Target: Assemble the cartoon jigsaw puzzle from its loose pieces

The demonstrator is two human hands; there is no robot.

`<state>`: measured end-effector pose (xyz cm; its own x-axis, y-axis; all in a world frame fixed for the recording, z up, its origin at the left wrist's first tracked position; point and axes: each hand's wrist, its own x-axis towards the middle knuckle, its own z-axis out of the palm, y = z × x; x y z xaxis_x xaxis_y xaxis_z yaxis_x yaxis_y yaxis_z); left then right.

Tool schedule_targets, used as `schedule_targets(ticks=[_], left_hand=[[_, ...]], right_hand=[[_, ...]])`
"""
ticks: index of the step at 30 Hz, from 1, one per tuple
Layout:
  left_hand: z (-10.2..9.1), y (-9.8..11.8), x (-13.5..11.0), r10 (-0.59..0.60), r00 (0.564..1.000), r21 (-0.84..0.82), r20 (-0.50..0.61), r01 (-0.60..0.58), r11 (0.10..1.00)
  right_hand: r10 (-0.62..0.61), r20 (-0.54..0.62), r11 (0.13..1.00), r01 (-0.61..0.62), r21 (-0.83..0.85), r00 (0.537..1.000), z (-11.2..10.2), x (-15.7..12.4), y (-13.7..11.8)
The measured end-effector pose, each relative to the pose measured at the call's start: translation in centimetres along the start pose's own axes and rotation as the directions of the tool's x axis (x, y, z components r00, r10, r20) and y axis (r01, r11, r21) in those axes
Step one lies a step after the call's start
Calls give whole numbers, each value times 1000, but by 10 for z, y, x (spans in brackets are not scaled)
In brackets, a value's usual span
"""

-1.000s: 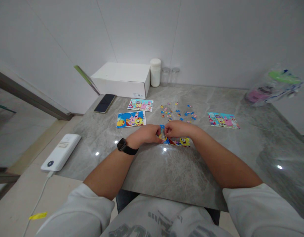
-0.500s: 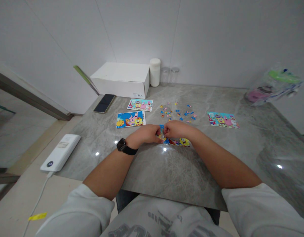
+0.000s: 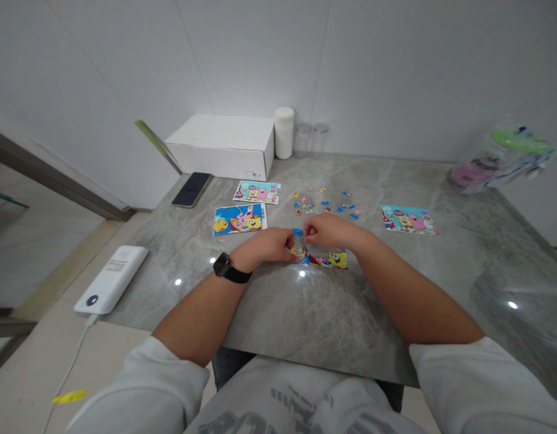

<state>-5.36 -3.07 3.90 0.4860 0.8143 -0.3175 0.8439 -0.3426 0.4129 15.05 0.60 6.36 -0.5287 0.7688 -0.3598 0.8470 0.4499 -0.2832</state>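
Over a partly joined, colourful cartoon jigsaw (image 3: 326,260), my right grip (image 3: 326,230) is pressed together, on what I cannot tell; my left grip (image 3: 275,244), spread, touches its left edge. Loose multicoloured pieces (image 3: 325,203) beyond, on the grey bench (image 3: 305,319), remain unplaced.

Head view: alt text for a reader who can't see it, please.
A person's left hand touches a partly assembled cartoon jigsaw on a grey table; the right hand, curled, is over it. Loose pieces lie beyond.

My partly joined, brightly coloured cartoon puzzle (image 3: 315,259) lay flat midway across the tabletop (image 3: 305,313), loose pieces (image 3: 325,203) scattered toward its back edge.
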Motion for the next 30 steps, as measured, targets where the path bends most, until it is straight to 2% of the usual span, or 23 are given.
schedule_targets(ticks=[4,10,16,19,22,26,30], left_hand=[[1,0,2,17,999,-56,-33,-19,998],[14,17,5,117,981,-47,-152,-125,991],[26,25,6,171,972,-2,-159,-174,985],[24,21,6,163,973,-26,-162,-169,985],[17,14,8,119,964,-60,-236,-136,989],[9,3,14,4,920,-73,-391,-35,997],[10,-8,23,-46,868,-76,-494,9,997]], right_hand=[[32,-25,999,-31,33,999,-10,-6,8],[61,-122,998,-61,-2,991,-17,-10,16],[73,-145,997,-78,-29,987,-19,-12,16],[77,-149,996,-82,-29,986,-22,-15,14],[86,-158,996,-89,-12,984,-28,-19,12],[102,-208,995,-99,24,973,-39,-26,22],[166,-327,985,-145,89,930,-54,-39,44]])
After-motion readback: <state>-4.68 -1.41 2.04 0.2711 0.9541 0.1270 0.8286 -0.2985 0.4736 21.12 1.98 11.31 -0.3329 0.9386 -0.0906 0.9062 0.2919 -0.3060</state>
